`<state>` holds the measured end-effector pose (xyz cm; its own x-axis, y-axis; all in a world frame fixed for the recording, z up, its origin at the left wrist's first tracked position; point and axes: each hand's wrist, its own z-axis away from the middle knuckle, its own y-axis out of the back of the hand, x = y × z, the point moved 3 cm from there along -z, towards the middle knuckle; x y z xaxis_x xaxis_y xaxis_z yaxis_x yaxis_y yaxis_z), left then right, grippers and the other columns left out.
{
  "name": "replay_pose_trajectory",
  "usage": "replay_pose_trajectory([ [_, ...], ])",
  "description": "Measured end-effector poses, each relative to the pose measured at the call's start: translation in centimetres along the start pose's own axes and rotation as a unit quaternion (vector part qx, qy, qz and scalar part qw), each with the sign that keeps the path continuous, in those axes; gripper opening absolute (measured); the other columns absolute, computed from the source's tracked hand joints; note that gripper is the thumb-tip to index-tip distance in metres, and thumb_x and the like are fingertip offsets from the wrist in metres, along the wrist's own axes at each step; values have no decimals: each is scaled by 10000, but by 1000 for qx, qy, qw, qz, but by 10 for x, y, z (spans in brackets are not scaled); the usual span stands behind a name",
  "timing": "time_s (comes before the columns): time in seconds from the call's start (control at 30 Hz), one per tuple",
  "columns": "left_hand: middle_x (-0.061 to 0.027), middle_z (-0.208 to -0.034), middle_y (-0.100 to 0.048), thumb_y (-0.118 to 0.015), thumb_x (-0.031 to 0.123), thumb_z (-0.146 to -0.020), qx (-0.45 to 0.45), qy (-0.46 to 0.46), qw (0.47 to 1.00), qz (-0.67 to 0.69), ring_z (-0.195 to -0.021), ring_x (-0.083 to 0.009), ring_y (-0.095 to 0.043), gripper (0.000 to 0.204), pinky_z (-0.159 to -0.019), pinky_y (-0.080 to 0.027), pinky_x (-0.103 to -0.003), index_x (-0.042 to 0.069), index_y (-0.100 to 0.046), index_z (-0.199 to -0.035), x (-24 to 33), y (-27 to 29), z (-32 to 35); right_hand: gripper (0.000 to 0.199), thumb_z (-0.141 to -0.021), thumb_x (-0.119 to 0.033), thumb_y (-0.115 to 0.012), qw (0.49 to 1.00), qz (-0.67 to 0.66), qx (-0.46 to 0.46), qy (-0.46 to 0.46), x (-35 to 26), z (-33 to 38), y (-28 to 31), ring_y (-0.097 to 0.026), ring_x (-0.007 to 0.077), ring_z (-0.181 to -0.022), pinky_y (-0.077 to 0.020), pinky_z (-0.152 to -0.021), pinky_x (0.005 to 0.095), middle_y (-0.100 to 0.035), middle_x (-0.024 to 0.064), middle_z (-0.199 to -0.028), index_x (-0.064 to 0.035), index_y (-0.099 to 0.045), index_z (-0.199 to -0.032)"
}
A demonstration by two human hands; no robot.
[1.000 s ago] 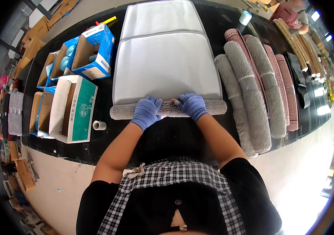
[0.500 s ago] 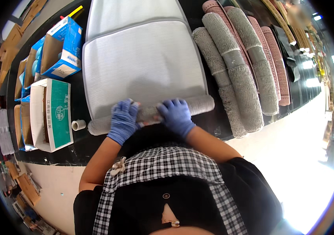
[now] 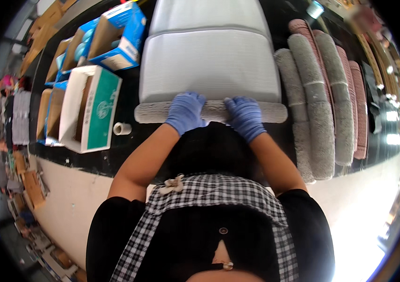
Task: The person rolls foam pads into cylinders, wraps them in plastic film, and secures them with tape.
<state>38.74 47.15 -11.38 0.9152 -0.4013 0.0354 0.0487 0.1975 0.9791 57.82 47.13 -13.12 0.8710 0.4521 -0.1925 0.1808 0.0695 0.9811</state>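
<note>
A light grey mat [image 3: 209, 66] lies flat on the black table [image 3: 129, 150], its near end rolled into a fuzzy grey roll [image 3: 155, 113]. My left hand [image 3: 187, 112], in a blue glove, presses on the roll left of its middle. My right hand [image 3: 244, 116], also gloved in blue, grips the roll right of its middle. Both hands curl over the roll's top. The roll spans the mat's whole width.
Several rolled grey and pink mats [image 3: 315, 98] lie side by side at the right. Open cardboard boxes, one green and white [image 3: 94, 108] and blue ones [image 3: 115, 33], stand at the left. A small tape roll [image 3: 122, 128] sits next to the green box.
The roll has grown a little thicker and moved farther up the mat with both hands on it. The camera view has shifted.
</note>
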Motion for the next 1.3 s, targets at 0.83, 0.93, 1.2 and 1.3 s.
replay_pose_trajectory([
  [0.83,-149,-1151,-602,-779,634,-648,143,-35,983,108,-1133,-320,-554,802,-987,-450,-431,76,-625,-1203,-11,19,-19,755,-669,-507,-834,989,32,140,39,-20,12,-5,-561,292,-1163,-426,-999,505,-589,99,-1235,-148,-560,-1274],
  [0.93,-122,-1107,-607,-813,508,-663,172,-33,981,81,-1110,-304,-567,724,-997,-445,-423,86,-608,-1215,-7,3,-4,798,-649,-522,-846,998,47,-41,-28,-9,-31,5,-580,283,-1156,-442,-989,463,-614,92,-1211,-151,-557,-1294],
  [1.2,-115,-1112,-672,-780,430,-771,-97,-71,989,87,-1033,-296,-650,668,-951,-484,-415,112,-572,-1321,23,-9,66,739,-652,-568,-841,989,-45,-144,3,-46,58,-2,-663,318,-953,-531,-778,454,-667,139,-1046,-106,-616,-1183],
  [1.3,-143,-1213,-634,-772,460,-766,-239,-90,960,111,-1116,-322,-606,744,-1004,-456,-419,94,-549,-1375,38,-24,97,748,-629,-597,-849,978,-50,-202,11,-63,91,-2,-648,317,-983,-519,-816,447,-659,135,-1029,-96,-613,-1133],
])
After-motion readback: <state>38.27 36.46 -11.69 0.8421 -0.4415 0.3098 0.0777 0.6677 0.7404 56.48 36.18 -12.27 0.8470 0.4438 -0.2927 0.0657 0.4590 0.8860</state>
